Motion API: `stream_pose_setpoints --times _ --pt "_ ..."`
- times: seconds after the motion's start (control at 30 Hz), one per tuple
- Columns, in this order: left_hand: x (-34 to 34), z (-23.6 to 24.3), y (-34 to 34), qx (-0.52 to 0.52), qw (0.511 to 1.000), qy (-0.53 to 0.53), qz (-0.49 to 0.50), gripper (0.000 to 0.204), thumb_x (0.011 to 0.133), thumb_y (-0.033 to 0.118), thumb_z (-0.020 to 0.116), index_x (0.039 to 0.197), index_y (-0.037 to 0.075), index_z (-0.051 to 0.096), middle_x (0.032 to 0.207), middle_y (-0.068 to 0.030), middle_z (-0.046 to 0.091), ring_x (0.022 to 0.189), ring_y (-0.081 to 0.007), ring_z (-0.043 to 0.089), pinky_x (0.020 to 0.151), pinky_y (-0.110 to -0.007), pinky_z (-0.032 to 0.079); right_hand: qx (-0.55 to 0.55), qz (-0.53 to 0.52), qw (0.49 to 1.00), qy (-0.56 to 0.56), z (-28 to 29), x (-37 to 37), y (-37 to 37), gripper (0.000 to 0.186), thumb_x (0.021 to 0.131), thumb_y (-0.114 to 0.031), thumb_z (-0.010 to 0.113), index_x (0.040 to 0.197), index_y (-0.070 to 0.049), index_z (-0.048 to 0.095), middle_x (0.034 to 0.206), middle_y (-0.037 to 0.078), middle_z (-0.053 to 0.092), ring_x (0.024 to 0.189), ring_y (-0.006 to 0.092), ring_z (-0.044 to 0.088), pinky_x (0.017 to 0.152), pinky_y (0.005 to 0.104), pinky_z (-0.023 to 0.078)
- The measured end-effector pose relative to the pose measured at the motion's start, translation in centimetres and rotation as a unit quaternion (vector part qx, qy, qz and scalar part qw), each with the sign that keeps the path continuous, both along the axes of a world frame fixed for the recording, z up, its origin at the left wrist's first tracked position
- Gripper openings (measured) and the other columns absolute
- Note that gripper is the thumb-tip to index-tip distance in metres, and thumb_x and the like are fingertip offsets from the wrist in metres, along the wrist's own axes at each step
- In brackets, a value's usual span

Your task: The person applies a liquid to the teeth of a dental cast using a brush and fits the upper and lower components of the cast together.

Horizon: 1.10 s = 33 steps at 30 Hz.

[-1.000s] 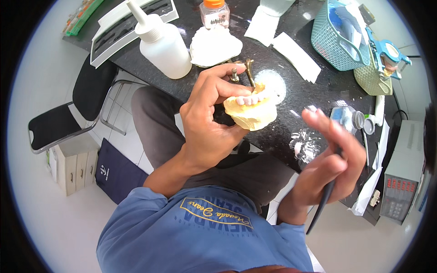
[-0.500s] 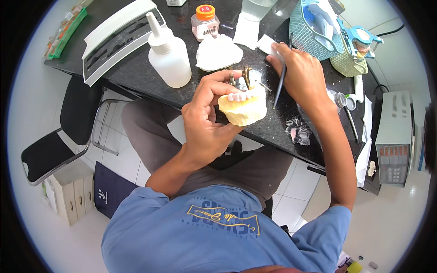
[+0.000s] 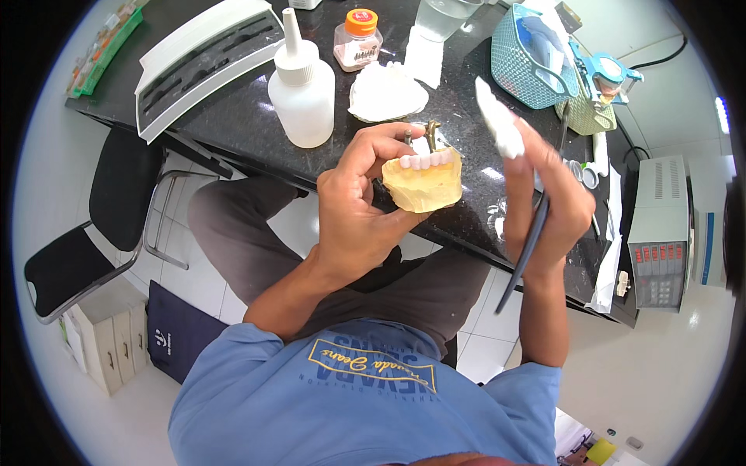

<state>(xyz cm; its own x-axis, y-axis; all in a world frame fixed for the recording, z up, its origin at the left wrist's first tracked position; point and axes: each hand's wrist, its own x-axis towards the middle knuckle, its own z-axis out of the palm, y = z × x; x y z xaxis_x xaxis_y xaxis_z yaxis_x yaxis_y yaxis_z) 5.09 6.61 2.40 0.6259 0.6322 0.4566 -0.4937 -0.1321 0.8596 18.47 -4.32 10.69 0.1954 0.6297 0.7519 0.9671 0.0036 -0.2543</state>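
Observation:
My left hand (image 3: 347,206) grips a yellow plaster dental model (image 3: 423,188) over the front of the bench, its row of pale teeth (image 3: 423,161) facing up. Metal parts, one of them a brassy hinge-like piece (image 3: 432,132), stick up behind the teeth; how they join the model is hidden. Raised to the right, my right hand (image 3: 553,198) is slightly blurred. Between its fingertips is a folded white tissue (image 3: 499,123), and a slim dark-handled brush (image 3: 528,245) lies across the same hand, pointing down toward me.
Behind the model stand a white plaster cast (image 3: 387,92), a squeeze bottle (image 3: 303,101), an orange-lidded jar (image 3: 358,43) and a cup of water (image 3: 443,19). A long white tray (image 3: 208,66) lies left. At right are a blue basket (image 3: 536,74) and a grey machine (image 3: 659,225).
My right hand has lifted off the bench beside the cup and come nearer me, bringing the tissue and brush up. The dental model has tilted slightly in my left hand.

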Motion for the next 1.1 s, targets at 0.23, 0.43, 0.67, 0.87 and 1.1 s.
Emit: stream_pose_setpoints --times 0.23,0.43,0.67,0.87,1.1 --pt "0.0 0.0 0.0 0.004 1.000 0.014 0.012 0.053 0.069 -0.005 0.081 0.113 -0.002 0.052 0.118 -0.0113 0.059 0.106 -0.0157 0.061 0.090 -0.029 0.054 0.002 0.074 0.994 -0.082 -0.6 -0.7 0.1 0.030 0.071 -0.004 0.070 0.101 -0.002 0.072 0.098 0.018 0.071 0.088 0.0302 0.070 0.082 0.0414 0.056" --pt "-0.2 0.2 -0.1 0.018 0.998 0.058 0.036 0.058 0.069 -0.001 0.082 0.120 -0.003 0.053 0.114 -0.0105 0.063 0.104 -0.0142 0.061 0.088 -0.028 0.052 -0.055 0.104 0.982 -0.150 -0.6 -0.5 0.1 0.025 0.082 -0.008 0.061 0.104 -0.005 0.072 0.101 0.021 0.070 0.090 0.0329 0.070 0.085 0.0448 0.055" --pt "-0.1 0.7 -0.3 0.007 0.998 0.047 0.040 0.040 0.068 -0.004 0.079 0.101 -0.002 0.056 0.120 -0.0148 0.059 0.103 -0.0133 0.061 0.085 -0.027 0.050 -0.071 0.103 0.976 -0.180 0.0 -0.4 0.0 0.023 0.084 -0.009 0.060 0.104 -0.005 0.072 0.100 0.020 0.070 0.092 0.0323 0.070 0.087 0.0449 0.054" --pt "-0.1 0.4 -0.3 -0.004 0.999 0.032 0.029 0.041 0.067 -0.004 0.081 0.100 -0.001 0.056 0.120 -0.0151 0.059 0.104 -0.0132 0.060 0.085 -0.026 0.050 -0.126 0.076 0.972 0.183 2.6 -0.2 -0.1 0.018 0.092 -0.010 0.058 0.101 0.002 0.068 0.082 0.015 0.069 0.069 0.0170 0.066 0.062 0.0259 0.050" --pt "0.0 0.0 0.1 0.008 1.000 0.027 0.001 0.055 0.067 -0.008 0.081 0.114 -0.004 0.051 0.120 -0.0178 0.057 0.102 -0.0188 0.064 0.089 -0.031 0.055 -0.050 0.026 0.953 0.298 1.8 2.4 2.8 0.024 0.094 -0.020 0.060 0.093 0.003 0.066 0.068 -0.002 0.056 0.064 0.0043 0.049 0.055 0.0218 0.038"
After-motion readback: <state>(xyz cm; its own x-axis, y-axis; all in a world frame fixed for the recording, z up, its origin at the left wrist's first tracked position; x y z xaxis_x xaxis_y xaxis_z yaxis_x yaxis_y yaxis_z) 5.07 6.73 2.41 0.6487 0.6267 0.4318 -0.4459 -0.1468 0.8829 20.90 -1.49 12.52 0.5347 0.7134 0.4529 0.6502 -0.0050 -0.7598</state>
